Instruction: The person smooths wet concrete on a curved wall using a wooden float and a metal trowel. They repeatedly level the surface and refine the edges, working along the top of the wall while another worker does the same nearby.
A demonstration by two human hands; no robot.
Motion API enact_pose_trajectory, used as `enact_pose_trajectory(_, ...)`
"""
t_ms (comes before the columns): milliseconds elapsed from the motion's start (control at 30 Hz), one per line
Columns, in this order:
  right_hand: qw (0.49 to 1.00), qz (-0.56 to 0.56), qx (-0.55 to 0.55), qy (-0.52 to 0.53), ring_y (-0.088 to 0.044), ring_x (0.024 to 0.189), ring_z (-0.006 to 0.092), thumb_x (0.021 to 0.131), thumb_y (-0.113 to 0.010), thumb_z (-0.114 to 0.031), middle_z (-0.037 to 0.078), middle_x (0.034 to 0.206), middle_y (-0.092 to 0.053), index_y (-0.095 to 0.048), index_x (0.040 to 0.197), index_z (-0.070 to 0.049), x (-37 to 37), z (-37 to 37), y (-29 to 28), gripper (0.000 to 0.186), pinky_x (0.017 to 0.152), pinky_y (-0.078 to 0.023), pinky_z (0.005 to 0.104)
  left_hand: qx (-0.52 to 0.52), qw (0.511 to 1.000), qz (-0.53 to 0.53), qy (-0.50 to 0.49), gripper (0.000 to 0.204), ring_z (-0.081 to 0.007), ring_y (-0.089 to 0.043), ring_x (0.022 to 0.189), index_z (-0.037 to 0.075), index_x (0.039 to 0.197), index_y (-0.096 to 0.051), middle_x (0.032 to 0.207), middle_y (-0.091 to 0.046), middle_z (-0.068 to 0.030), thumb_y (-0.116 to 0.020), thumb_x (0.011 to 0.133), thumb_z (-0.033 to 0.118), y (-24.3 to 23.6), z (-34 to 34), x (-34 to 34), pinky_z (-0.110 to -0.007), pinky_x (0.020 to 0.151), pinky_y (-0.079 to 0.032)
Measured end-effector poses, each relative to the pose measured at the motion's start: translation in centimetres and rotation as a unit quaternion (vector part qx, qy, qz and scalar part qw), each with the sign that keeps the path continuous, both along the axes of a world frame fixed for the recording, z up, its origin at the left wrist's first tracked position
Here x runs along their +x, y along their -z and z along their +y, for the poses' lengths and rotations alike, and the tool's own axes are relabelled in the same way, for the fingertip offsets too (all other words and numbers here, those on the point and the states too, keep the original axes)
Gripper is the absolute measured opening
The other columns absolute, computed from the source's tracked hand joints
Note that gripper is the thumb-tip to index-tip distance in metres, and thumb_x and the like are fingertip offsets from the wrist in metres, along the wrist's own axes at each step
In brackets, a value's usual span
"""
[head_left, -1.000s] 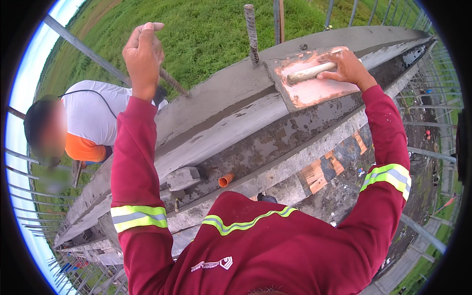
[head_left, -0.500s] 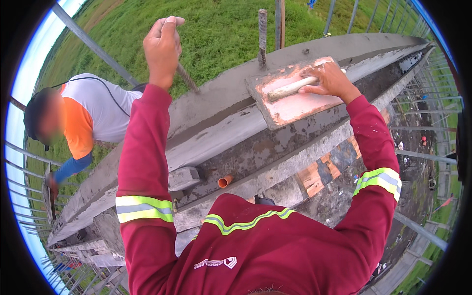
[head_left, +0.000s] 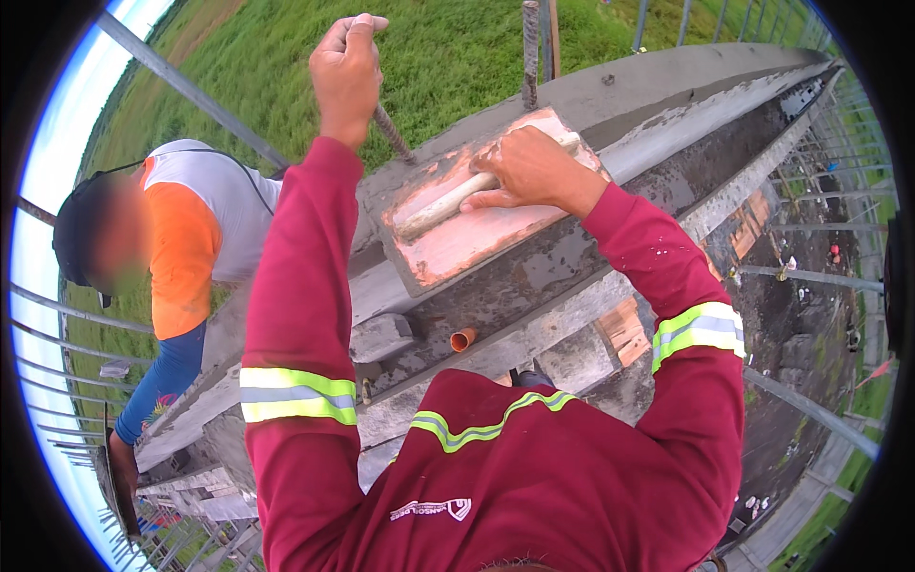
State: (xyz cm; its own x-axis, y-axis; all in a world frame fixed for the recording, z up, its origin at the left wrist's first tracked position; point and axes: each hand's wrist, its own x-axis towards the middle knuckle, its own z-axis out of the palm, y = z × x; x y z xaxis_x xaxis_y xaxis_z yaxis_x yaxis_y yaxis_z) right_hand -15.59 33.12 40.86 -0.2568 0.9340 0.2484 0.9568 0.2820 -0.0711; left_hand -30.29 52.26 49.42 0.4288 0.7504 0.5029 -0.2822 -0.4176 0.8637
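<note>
My right hand (head_left: pixel 529 170) is closed round the pale handle of a wide plastering float (head_left: pixel 448 250). The float's flat board, pinkish with grey mortar smears, lies against the top of a grey mortar-coated wall (head_left: pixel 658 91). My left hand (head_left: pixel 348 84) is raised at the far side of the wall, its fingers closed round the upper part of a slanting rebar (head_left: pixel 394 133). The hand hides the bar's upper end.
A co-worker in an orange and white shirt (head_left: pixel 181 257) leans over the wall at left, holding a flat board (head_left: pixel 112 481). Another rebar (head_left: pixel 530 57) stands upright beyond the float. An orange pipe stub (head_left: pixel 463 339) rises from the wet channel (head_left: pixel 534 291). Metal railings surround the place.
My right hand has slid the float leftward along the wall top, closer to the slanting rebar. My left hand keeps its hold. The co-worker's arm reaches lower, and the view has shifted slightly.
</note>
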Motion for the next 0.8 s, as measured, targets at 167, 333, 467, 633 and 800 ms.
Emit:
enact_pose_trajectory(167,0.998,0.039,0.014,-0.051,-0.066,0.063,0.0377,0.086,-0.063,-0.067,0.017,0.061,-0.063,-0.073,0.08,-0.002,-7.5,2.4,0.0,0.066,0.057,-0.05,0.0469,-0.009,1.0,0.009,0.004,0.028,-0.0039,-0.036,0.05,-0.001,0.103,-0.069,0.061,-0.041,0.0072,-0.055,0.106,0.024,-0.2,-0.1,0.1,-0.024,0.046,-0.031)
enact_pose_trajectory(333,0.994,0.068,0.015,-0.086,-0.071,0.071,0.0355,0.082,-0.068,-0.066,0.015,0.069,-0.069,-0.074,0.077,-0.005,-14.5,4.6,0.4,0.061,0.062,-0.055,0.0463,-0.011,0.999,0.035,0.007,0.029,-0.0043,-0.034,0.05,-0.001,0.105,-0.067,0.061,-0.039,0.0069,-0.055,0.106,0.024,-0.4,-0.1,0.0,-0.025,0.046,-0.03)
enact_pose_trajectory(467,0.996,0.049,0.021,-0.065,-0.07,0.07,0.0351,0.082,-0.067,-0.067,0.014,0.068,-0.068,-0.075,0.078,-0.005,-11.5,4.1,0.6,0.063,0.062,-0.054,0.0458,0.005,0.999,0.049,-0.006,0.028,-0.004,-0.033,0.05,-0.001,0.106,-0.067,0.062,-0.037,0.0075,-0.054,0.107,0.025,-0.5,-0.1,0.2,-0.025,0.046,-0.029)
enact_pose_trajectory(633,1.0,0.025,0.015,-0.01,-0.067,0.063,0.0364,0.083,-0.061,-0.075,0.015,0.059,-0.062,-0.076,0.084,-0.003,-2.6,1.1,-0.1,0.073,0.058,-0.052,0.0467,-0.018,0.999,0.035,0.003,0.027,-0.0029,-0.036,0.052,0.001,0.103,-0.069,0.062,-0.041,0.0077,-0.054,0.106,0.023,-0.5,-0.3,-0.1,-0.024,0.047,-0.03)
enact_pose_trajectory(800,0.999,0.026,0.01,0.028,-0.062,0.055,0.0373,0.082,-0.059,-0.08,0.016,0.052,-0.055,-0.078,0.097,-0.002,5.9,-1.6,-0.3,0.082,0.054,-0.048,0.0461,-0.026,0.999,0.019,-0.003,0.026,-0.0026,-0.034,0.051,0.0,0.104,-0.069,0.061,-0.04,0.0083,-0.054,0.106,0.022,-0.4,-0.2,-0.1,-0.024,0.046,-0.028)
